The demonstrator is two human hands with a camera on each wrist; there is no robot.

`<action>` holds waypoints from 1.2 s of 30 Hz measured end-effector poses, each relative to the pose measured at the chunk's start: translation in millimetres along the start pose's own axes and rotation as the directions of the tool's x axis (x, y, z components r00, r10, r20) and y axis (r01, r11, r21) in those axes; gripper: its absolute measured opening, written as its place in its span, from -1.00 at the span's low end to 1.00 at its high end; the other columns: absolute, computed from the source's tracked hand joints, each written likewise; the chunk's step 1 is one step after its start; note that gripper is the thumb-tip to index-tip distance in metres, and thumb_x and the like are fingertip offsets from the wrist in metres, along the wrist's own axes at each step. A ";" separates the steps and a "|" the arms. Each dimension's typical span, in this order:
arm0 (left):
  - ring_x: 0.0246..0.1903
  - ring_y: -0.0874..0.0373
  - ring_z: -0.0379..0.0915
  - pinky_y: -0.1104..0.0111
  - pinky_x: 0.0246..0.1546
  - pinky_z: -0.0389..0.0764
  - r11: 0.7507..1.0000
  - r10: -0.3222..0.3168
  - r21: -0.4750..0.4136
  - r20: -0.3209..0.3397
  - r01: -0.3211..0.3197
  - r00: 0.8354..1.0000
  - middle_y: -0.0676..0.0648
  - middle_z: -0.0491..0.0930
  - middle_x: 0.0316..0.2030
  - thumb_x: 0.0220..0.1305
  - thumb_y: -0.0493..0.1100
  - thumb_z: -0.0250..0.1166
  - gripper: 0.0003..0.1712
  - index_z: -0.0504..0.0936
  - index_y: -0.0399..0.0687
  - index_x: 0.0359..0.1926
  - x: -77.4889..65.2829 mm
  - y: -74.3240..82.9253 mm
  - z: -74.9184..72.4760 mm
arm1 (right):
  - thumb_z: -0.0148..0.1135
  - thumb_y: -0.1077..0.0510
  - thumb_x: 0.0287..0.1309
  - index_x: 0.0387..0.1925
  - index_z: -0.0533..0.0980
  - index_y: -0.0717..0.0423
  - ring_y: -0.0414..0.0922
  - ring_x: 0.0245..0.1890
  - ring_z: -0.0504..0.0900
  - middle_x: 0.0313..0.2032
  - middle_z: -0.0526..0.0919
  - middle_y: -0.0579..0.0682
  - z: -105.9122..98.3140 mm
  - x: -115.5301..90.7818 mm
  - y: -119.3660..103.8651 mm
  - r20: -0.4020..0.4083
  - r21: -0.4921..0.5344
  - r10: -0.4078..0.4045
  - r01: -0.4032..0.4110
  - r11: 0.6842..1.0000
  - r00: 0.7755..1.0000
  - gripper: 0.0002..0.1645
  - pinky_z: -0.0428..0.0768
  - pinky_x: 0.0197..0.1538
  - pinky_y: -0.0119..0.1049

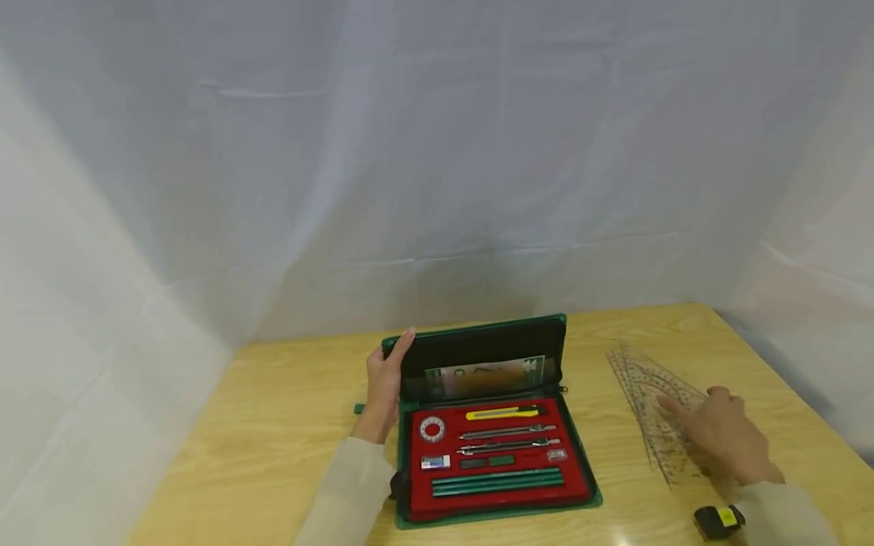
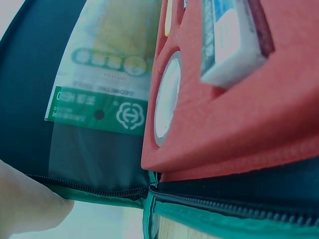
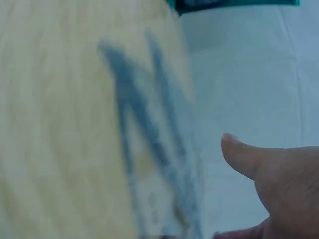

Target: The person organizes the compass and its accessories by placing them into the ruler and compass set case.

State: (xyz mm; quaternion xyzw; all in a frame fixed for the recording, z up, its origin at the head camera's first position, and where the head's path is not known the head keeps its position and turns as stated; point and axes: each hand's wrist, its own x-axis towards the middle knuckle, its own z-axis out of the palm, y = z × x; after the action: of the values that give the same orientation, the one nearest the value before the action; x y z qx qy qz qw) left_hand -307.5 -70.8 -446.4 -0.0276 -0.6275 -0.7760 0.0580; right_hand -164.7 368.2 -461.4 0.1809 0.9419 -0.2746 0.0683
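A zip-up case (image 1: 498,516) of drawing instruments stands open on the table, its green-edged lid (image 1: 478,341) raised. My left hand (image 1: 385,379) grips the lid's left edge, the thumb (image 2: 30,199) over its inner side. The red tray (image 2: 289,109) holds a yellow utility knife (image 1: 501,413), compasses (image 1: 508,446), an eraser (image 1: 435,462), a round white dial (image 1: 432,429) and several green pencils (image 1: 498,481). On the right, my right hand (image 1: 727,436) is over clear set squares (image 1: 645,413), its thumb spread away from the fingers. The set squares look blurred in the right wrist view.
A black and yellow tape measure (image 1: 718,522) lies near the table's front edge, beside my right sleeve. The wooden table (image 1: 273,425) ends at the back against a pale cloth (image 1: 478,152), which also hangs on both sides.
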 end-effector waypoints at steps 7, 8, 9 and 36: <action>-0.32 0.13 0.40 0.24 -0.06 0.41 1.000 0.019 -0.007 0.012 -0.018 1.000 0.02 0.56 -0.44 0.21 0.15 0.31 -0.63 0.57 -0.04 -0.44 -0.2 0.2 2.2 | -0.12 -0.67 -0.04 0.04 0.10 0.71 0.32 -0.36 0.50 -0.11 0.25 0.69 -3.3 5.0 11.8 0.050 -0.063 0.053 -0.050 0.997 0.997 0.41 0.41 -0.43 0.17; -0.31 0.13 0.40 0.23 -0.05 0.41 1.000 0.017 -0.009 0.012 -0.017 1.000 0.02 0.57 -0.44 0.20 0.15 0.31 -0.64 0.57 -0.04 -0.44 -0.5 0.4 2.3 | -0.10 -0.65 -0.02 0.03 0.13 0.69 0.30 -0.35 0.51 -0.13 0.29 0.66 -3.2 5.1 13.6 0.048 -0.058 0.039 -0.036 0.998 0.998 0.37 0.43 -0.44 0.14; -0.29 0.13 0.41 0.23 -0.03 0.40 1.000 0.015 -0.009 0.013 -0.015 1.000 0.02 0.58 -0.43 0.19 0.16 0.32 -0.64 0.58 -0.04 -0.44 -0.6 0.7 2.1 | -0.07 -0.63 0.01 0.03 0.14 0.68 0.31 -0.34 0.52 -0.13 0.32 0.65 -2.8 5.0 15.7 0.047 -0.047 0.018 -0.016 0.999 0.999 0.33 0.44 -0.43 0.12; -0.28 0.11 0.40 0.25 -0.08 0.45 1.000 -0.010 0.027 0.020 0.009 1.000 -0.02 0.57 -0.36 0.22 0.20 0.27 -0.56 0.56 -0.11 -0.32 0.4 3.1 -1.0 | 0.16 -0.26 0.21 0.24 -0.28 0.73 0.54 0.09 0.21 0.09 0.12 0.73 -2.9 22.5 30.6 0.023 0.200 -0.088 0.082 0.976 0.996 0.27 0.31 0.06 0.29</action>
State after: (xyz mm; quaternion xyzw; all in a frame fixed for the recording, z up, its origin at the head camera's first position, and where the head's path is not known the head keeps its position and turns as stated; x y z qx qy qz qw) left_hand -307.5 -72.4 -443.6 -0.0316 -0.6385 -0.7674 0.0484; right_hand -174.0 400.6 -479.1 0.1419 0.9154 -0.3730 0.0531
